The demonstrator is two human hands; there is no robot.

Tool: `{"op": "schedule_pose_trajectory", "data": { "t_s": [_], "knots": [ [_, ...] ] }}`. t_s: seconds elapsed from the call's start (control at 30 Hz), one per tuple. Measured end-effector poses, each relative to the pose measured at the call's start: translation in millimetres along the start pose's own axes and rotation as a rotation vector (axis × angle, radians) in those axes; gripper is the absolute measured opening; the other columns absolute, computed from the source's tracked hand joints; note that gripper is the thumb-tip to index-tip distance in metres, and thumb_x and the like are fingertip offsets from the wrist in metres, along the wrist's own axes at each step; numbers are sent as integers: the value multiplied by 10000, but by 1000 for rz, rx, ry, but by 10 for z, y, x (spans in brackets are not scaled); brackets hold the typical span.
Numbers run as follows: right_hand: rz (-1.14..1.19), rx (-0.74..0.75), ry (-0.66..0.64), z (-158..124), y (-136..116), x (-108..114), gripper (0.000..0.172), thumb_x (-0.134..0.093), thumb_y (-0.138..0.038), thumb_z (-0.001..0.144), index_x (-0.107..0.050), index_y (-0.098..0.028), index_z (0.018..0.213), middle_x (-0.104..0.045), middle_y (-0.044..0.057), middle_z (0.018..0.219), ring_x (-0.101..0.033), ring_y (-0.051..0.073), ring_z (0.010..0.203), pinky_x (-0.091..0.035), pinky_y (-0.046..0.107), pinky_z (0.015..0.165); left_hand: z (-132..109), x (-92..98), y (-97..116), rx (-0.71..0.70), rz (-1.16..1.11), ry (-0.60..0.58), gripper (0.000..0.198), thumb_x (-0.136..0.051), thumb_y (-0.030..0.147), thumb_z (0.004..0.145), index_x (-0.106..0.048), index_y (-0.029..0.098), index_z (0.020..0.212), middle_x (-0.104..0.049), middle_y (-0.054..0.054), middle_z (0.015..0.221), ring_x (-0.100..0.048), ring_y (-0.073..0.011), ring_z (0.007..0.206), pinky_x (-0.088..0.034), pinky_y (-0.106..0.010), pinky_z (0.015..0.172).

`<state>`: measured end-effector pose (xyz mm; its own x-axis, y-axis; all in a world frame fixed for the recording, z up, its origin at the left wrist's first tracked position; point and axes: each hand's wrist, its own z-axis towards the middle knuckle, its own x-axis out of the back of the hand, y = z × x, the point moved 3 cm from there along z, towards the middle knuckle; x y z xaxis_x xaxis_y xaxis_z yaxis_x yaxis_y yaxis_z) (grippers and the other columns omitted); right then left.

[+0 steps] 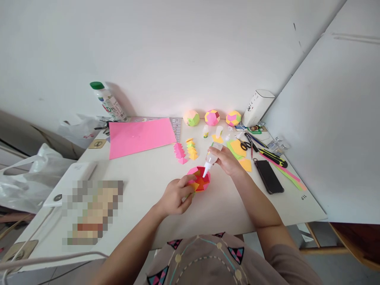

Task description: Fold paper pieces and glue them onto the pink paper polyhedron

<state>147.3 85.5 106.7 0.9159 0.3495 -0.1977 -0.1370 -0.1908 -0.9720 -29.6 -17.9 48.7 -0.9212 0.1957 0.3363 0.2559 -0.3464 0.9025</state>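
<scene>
My left hand (179,194) grips the near left side of a hollow paper ball (204,184), pink and orange with its top side open. In my right hand (226,159) is a clear glue bottle (212,156), tipped so its white nozzle points down at the opening's rim. Whether the nozzle touches the paper I cannot tell. Beyond my hands lie a row of folded pink paper pieces (179,152) and a row of folded orange and yellow ones (191,149).
Three finished paper balls (212,117) line the wall. Scissors (245,145), a utility knife (273,157) and a black phone (268,176) lie at the right. A pink sheet (141,136) covers a ruled mat at the left, near a green-capped bottle (109,102).
</scene>
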Motion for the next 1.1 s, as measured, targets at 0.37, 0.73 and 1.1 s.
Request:
{"op": "schedule_pose_trajectory", "data": {
  "t_s": [0.37,0.73,1.1],
  "knots": [
    [51,-16,-30,30,106,-70,345,-713,-487,702,-556,-184,748,-543,-31,602,-524,118,562,-351,239,484,7,75,-70,153,-160,-46,43,-668,209,666,-709,220,660,-645,-91,1001,-457,-96,482,-351,-266,494],
    [-220,184,20,-52,47,-95,347,-727,-463,690,-509,-203,761,-494,-41,700,-466,106,615,-372,243,536,-12,-114,-182,262,-394,51,45,-729,258,697,-730,220,720,-655,-108,1071,-536,-129,585,-389,-239,488],
    [-249,200,-1,-45,37,-70,336,-710,-455,708,-489,-207,757,-469,-42,699,-457,110,615,-368,250,545,5,20,-104,227,-334,108,40,-737,228,678,-724,202,651,-641,-111,1105,-551,-126,571,-435,-270,536]
  ]
}}
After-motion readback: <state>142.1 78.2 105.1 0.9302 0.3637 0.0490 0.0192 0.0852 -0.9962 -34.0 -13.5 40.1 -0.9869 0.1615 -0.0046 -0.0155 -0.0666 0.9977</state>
